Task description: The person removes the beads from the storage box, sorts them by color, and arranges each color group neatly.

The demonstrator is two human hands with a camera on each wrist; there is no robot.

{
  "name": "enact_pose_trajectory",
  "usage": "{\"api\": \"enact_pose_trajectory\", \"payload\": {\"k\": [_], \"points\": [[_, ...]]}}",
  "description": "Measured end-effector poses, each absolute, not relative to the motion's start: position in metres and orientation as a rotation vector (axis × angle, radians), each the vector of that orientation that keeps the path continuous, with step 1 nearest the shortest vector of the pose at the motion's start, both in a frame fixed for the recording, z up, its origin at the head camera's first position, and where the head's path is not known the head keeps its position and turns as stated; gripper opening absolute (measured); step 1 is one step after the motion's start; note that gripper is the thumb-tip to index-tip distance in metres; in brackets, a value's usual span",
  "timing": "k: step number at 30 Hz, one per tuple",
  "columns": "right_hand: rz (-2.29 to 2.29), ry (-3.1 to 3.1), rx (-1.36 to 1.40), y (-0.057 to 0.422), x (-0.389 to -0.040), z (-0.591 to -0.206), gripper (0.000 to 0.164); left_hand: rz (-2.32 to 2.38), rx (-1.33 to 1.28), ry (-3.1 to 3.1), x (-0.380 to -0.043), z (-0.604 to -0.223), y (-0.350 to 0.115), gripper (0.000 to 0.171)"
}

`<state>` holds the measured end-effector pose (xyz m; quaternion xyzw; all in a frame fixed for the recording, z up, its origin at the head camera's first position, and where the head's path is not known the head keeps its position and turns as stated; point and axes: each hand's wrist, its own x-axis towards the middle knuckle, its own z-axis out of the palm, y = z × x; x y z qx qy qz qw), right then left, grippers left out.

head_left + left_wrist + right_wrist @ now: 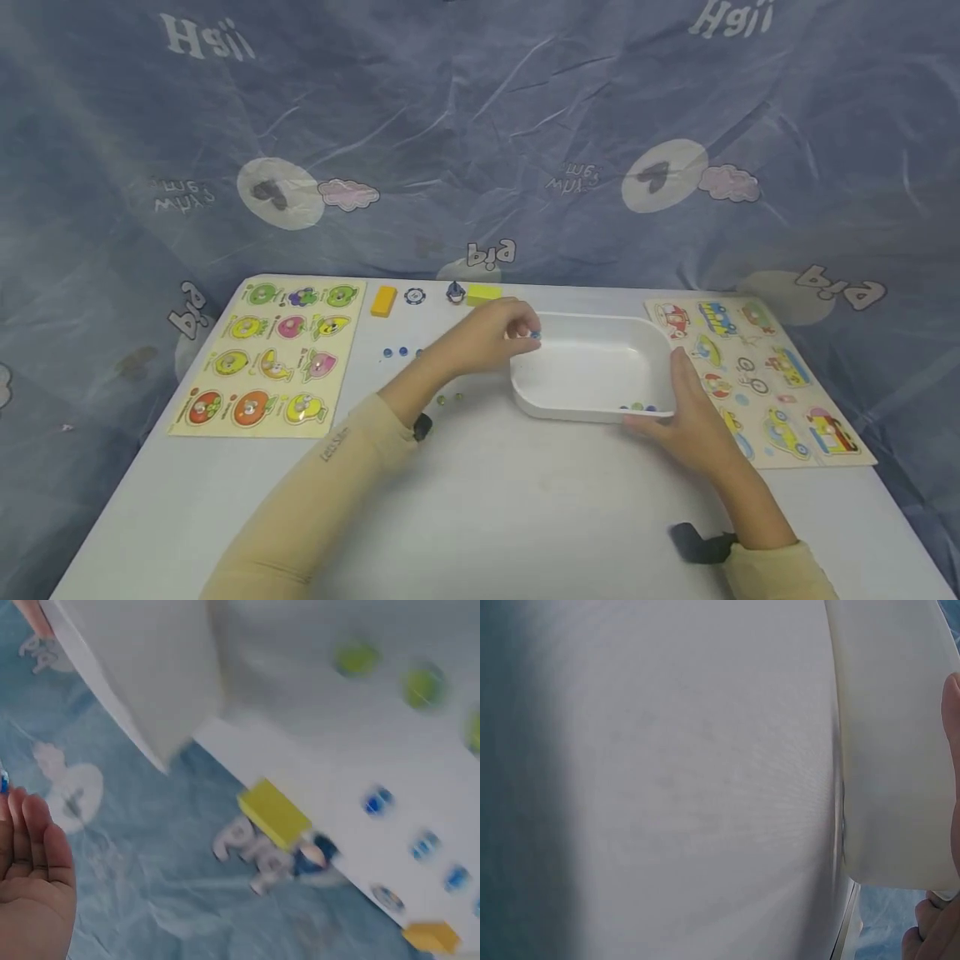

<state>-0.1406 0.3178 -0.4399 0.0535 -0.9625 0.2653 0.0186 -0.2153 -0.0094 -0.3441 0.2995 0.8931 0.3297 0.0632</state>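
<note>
In the head view, my left hand [489,335] pinches a small blue marble [536,335] over the left end of a white plastic tray [585,362]. The same marble peeks in at the edge of the left wrist view, by the fingertips. My right hand [692,427] grips the tray's right end, thumb along the near side. Inside, a few blue and green marbles [637,407] lie against the near right wall. Left of the tray, several blue marbles [402,352] sit in a row on the table, with green marbles [424,686] nearer the front.
Along the back edge are an orange block [384,301], a round patterned chip [415,296], a small dark boat-like figure [455,292] and a yellow block [482,293]. A fruit puzzle board [337,367] lies left, a vehicle puzzle board [810,400] right. Blue cloth [480,125] hangs behind.
</note>
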Motion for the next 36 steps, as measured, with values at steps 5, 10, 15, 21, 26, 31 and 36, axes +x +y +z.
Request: {"api": "enact_pose_trajectory", "payload": {"k": [5,10,15,21,26,31,36], "points": [[0.826,-2.989,0.168,0.320,-0.140,-0.440,0.127,0.974,0.779,2.814,-0.219,-0.353,-0.054,0.018],[0.819,-2.980,0.173,0.321,-0.139,-0.442,0.127,0.940,0.645,2.823,-0.231,-0.375,-0.077,0.018],[0.828,-2.975,0.161,0.322,-0.140,-0.443,0.127,0.952,0.485,2.787,-0.245,-0.396,-0.087,0.017],[0.832,-2.971,0.168,0.320,-0.140,-0.444,0.128,0.927,0.372,2.764,-0.256,-0.415,-0.091,0.016],[0.823,-2.972,0.163,0.319,-0.141,-0.442,0.128,0.913,0.352,2.767,-0.262,-0.424,-0.089,0.012],[0.839,-2.967,0.187,0.319,-0.141,-0.442,0.127,0.879,0.332,2.750,-0.265,-0.429,-0.082,0.013],[0.847,-2.965,0.196,0.320,-0.142,-0.441,0.126,0.842,0.297,2.753,-0.267,-0.430,-0.075,0.013]]}}
